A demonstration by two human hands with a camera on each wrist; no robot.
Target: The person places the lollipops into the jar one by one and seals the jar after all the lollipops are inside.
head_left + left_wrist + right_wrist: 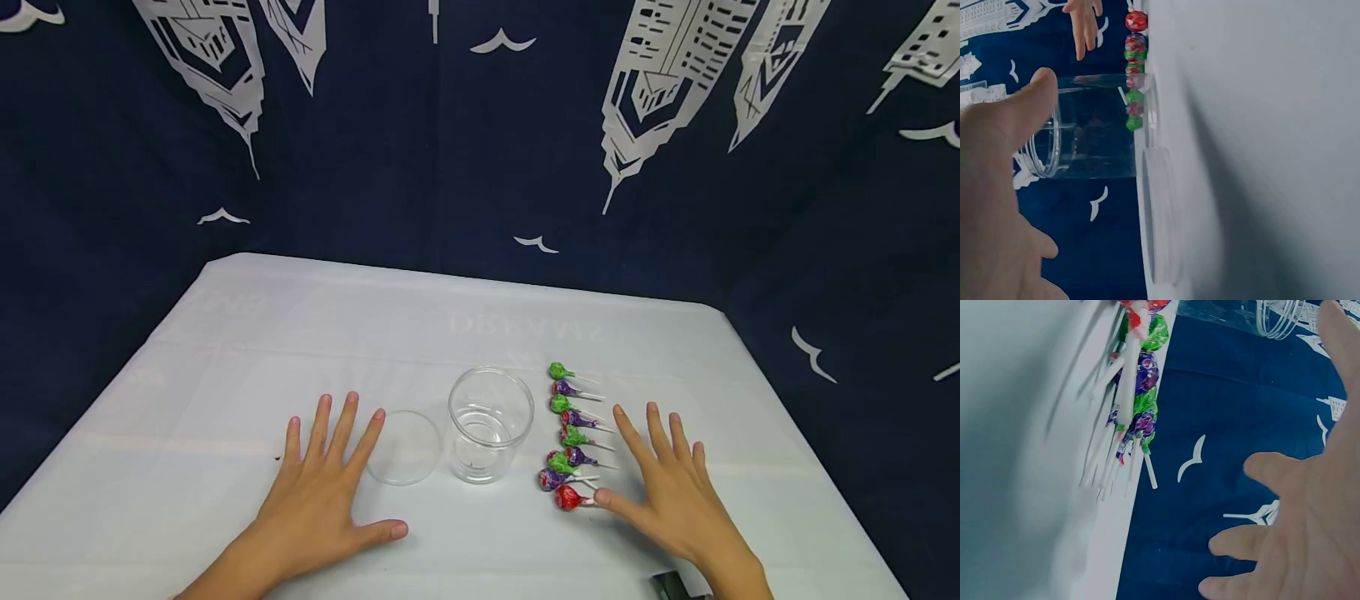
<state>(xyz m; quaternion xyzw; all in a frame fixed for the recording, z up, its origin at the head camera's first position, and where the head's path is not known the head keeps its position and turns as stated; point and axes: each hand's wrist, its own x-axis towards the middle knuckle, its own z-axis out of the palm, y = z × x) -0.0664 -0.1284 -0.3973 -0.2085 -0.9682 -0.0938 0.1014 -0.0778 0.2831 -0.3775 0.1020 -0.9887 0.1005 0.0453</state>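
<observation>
A clear, lidless jar (489, 425) stands upright near the middle of the table. Its round transparent lid (406, 448) lies flat just left of it. To the jar's right, several wrapped lollipops (573, 439) form a column, green, purple and red, their white sticks pointing right. My left hand (315, 492) is spread with straight fingers, the index fingertip beside the lid's left edge. My right hand (675, 492) is spread too, its thumb by the stick of the red lollipop (568, 497); whether they touch I cannot tell. Neither hand holds anything.
The table has a white cloth (300, 317) with faint lettering showing through. Behind and around it hangs a dark blue fabric (450, 167) printed with white buildings and birds. A small black object (670, 586) sits at the right wrist.
</observation>
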